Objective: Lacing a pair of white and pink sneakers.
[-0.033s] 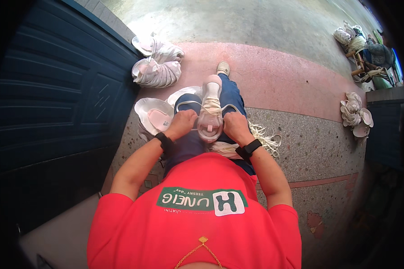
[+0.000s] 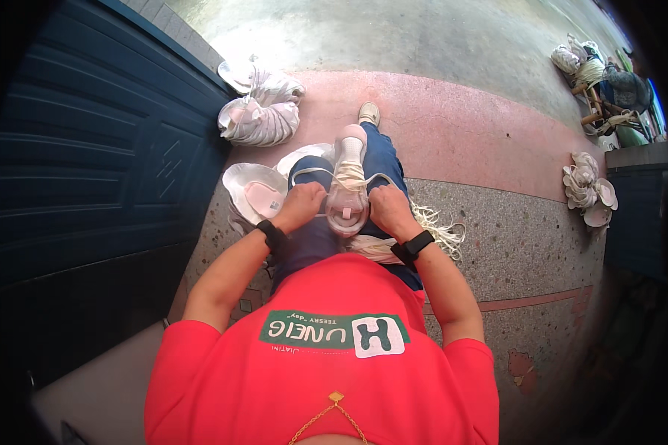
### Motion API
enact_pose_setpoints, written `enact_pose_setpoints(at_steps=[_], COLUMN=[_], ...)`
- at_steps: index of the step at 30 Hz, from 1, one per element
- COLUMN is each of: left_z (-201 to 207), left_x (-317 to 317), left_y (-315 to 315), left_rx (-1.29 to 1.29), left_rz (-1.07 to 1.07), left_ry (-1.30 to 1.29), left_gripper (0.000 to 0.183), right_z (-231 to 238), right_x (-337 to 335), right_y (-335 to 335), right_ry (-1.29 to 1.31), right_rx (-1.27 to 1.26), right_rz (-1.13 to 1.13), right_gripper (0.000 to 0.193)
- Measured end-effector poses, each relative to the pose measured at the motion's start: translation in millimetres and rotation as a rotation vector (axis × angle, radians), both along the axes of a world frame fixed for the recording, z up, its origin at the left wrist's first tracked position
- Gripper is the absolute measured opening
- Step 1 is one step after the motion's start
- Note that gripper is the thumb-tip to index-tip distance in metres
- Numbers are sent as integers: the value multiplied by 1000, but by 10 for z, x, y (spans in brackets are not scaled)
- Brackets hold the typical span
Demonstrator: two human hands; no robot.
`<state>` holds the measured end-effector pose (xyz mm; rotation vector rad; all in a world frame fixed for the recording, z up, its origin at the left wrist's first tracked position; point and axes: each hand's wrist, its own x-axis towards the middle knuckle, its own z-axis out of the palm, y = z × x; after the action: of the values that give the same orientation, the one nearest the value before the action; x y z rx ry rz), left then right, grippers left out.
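A pale pink and white sneaker upper (image 2: 350, 159) lies along my thighs, with its toe pointing away from me. A cream shoelace (image 2: 308, 170) runs across its throat, and its ends loop out to both sides. On the left of the shoe, my left hand (image 2: 303, 206) is closed, pinching one lace end. My right hand (image 2: 392, 209) is closed on the other end at the right. The fingertips of both hands are partly hidden. A bundle of loose cream laces (image 2: 441, 233) hangs beside my right thigh.
Nested shoe uppers (image 2: 260, 122) are stacked by the dark blue door (image 2: 111, 148) at the left. Another white and pink upper (image 2: 256, 189) lies beside my left leg. More uppers (image 2: 590, 189) sit at the right, and a cluttered wooden seat (image 2: 597, 104) stands at the far right.
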<state>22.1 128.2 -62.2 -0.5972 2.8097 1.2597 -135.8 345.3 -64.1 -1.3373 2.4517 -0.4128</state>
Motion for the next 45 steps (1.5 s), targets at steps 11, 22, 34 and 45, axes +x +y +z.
enact_pose_setpoints(at_steps=[11,22,34,45], left_z=[64,-149,203,298], left_x=[-36,-26,50,-91], left_y=[109,60,300,299], left_rx=[-217,75,-425,-791], left_rz=[-12,47,-63,-436], left_ry=[-60,-52,-51,64], left_gripper=[24,26,23,5], right_z=[-85,-84,48,-63], right_x=[37,31,211,85], right_y=[57,-41,18,10], right_ry=[-11,42,220,69], right_rx=[-111,-83,-60,-264], right_rz=[-75,93,-87,52], right_gripper=[15,10,25,9])
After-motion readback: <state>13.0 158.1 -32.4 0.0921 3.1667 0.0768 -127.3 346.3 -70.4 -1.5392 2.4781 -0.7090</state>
